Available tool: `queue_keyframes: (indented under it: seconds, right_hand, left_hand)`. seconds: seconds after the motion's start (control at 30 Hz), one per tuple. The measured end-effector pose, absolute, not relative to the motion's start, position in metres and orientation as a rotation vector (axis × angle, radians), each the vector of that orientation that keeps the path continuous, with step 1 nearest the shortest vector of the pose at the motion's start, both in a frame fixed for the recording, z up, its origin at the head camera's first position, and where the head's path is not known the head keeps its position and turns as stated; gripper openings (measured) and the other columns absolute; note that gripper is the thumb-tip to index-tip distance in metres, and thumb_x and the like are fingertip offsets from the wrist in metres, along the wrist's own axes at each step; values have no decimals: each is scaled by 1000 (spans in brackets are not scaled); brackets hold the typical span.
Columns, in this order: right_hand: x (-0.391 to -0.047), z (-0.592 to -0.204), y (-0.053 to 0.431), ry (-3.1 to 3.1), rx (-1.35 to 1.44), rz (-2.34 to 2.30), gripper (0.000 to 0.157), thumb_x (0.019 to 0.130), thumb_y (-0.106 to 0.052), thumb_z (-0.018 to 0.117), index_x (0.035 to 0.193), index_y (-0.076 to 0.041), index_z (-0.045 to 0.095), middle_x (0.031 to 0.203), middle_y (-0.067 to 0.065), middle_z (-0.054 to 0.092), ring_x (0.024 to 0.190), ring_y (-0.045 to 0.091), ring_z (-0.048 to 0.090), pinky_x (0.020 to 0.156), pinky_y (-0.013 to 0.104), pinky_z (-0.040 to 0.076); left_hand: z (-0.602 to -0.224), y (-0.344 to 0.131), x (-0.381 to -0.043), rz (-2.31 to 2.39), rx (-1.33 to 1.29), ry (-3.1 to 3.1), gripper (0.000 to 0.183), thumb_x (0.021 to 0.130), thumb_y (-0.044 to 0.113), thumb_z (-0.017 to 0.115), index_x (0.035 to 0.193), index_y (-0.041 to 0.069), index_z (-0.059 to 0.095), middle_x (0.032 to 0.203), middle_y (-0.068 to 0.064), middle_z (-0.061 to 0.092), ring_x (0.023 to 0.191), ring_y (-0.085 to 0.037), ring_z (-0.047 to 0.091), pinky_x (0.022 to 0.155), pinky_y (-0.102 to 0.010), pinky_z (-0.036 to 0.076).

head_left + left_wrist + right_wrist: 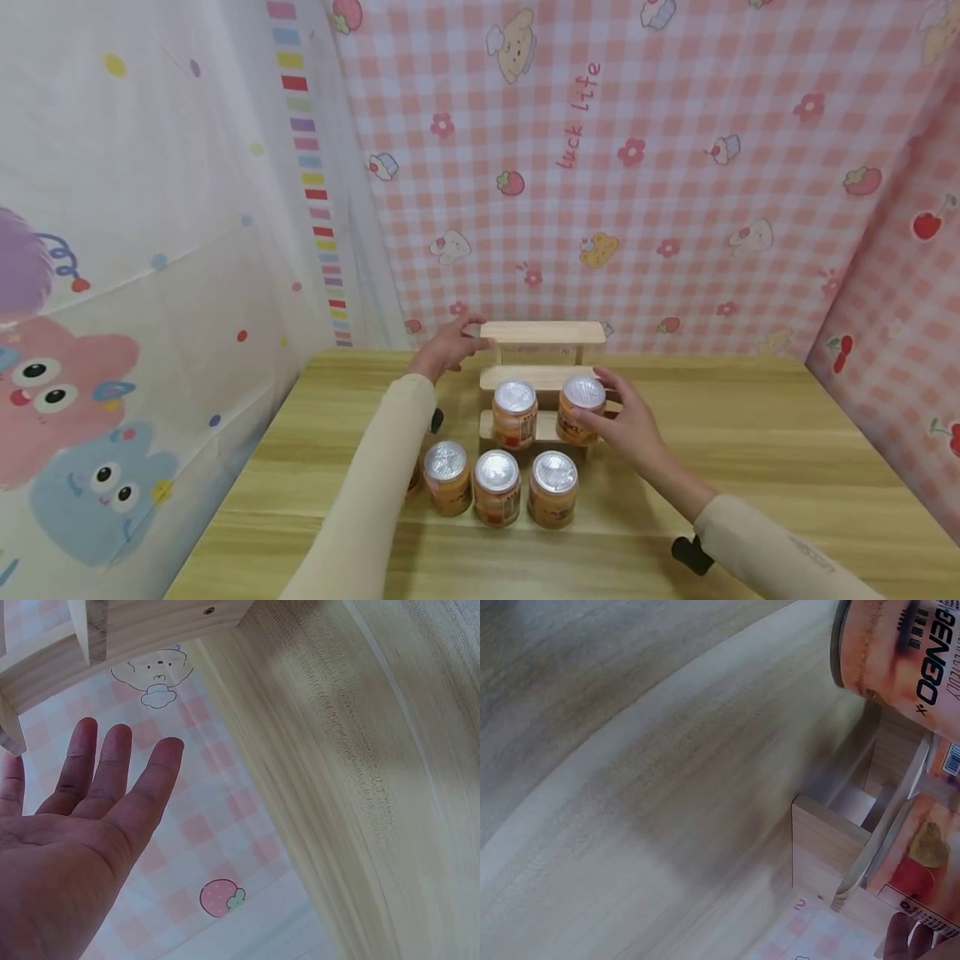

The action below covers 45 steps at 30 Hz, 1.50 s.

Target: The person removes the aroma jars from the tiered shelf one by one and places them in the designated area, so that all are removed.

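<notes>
A small tiered wooden shelf (542, 332) stands on the table. At its top board's left end is my left hand (452, 344), pinching the end between thumb and index finger; the other fingers (154, 784) extend loosely in the left wrist view. My right hand (628, 419) holds an orange can (579, 429) with a silver lid, thumb in front and fingers at the far side, at the right of the lowest board. Left of it on that board stands another can (514, 417). The right wrist view shows fingertips (897, 937) against a can's label (922, 859).
In front of the shelf, a row of similar cans stands upright: one at the right (553, 492), one in the middle (497, 490), one farther left (447, 479), and another partly hidden by the left sleeve (375, 483). A checked cloth (637, 208) hangs behind the wooden table (750, 433).
</notes>
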State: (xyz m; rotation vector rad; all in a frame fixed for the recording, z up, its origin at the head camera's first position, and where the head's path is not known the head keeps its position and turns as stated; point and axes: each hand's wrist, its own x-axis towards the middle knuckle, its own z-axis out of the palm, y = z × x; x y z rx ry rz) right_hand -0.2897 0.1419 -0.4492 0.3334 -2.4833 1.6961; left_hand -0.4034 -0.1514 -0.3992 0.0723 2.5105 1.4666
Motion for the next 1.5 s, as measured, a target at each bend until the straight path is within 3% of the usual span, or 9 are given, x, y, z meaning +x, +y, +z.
queue_keyframes:
  seconds: [0.17, 0.53, 1.13, 1.5]
  right_hand:
    - [-291, -450, 141, -2480, 313, 1697, 79, 84, -22, 82, 147, -2, 40, 140, 20, 48, 126, 36, 48, 98, 47, 48]
    - [-292, -462, 143, -2517, 354, 1717, 85, 82, -10, 82, 151, -4, 33, 138, 26, 48, 125, 41, 50, 99, 50, 47]
    - [-279, -446, 158, -2479, 335, 1686, 78, 79, -8, 84, 143, -2, 41, 131, 21, 52, 121, 38, 51, 93, 46, 51]
    - [-263, -438, 174, -2483, 364, 1709, 79, 79, -5, 83, 143, 1, 37, 133, 22, 48, 119, 38, 51, 85, 31, 53]
  left_hand:
    - [-397, -151, -405, 1467, 50, 2508, 49, 95, 31, 68, 140, 26, 49, 137, -14, 53, 123, -33, 51, 93, -53, 46]
    - [-395, -151, -401, 1464, 67, 2498, 47, 95, 30, 68, 138, 24, 49, 138, -15, 53, 125, -36, 50, 93, -53, 46]
    - [-397, -151, -400, 1445, 74, 2522, 51, 95, 32, 68, 142, 25, 48, 137, -15, 54, 123, -33, 53, 94, -53, 46]
    - [-395, -150, -401, 1467, 55, 2494, 51, 95, 30, 69, 141, 24, 48, 137, -16, 55, 124, -35, 51, 97, -56, 44]
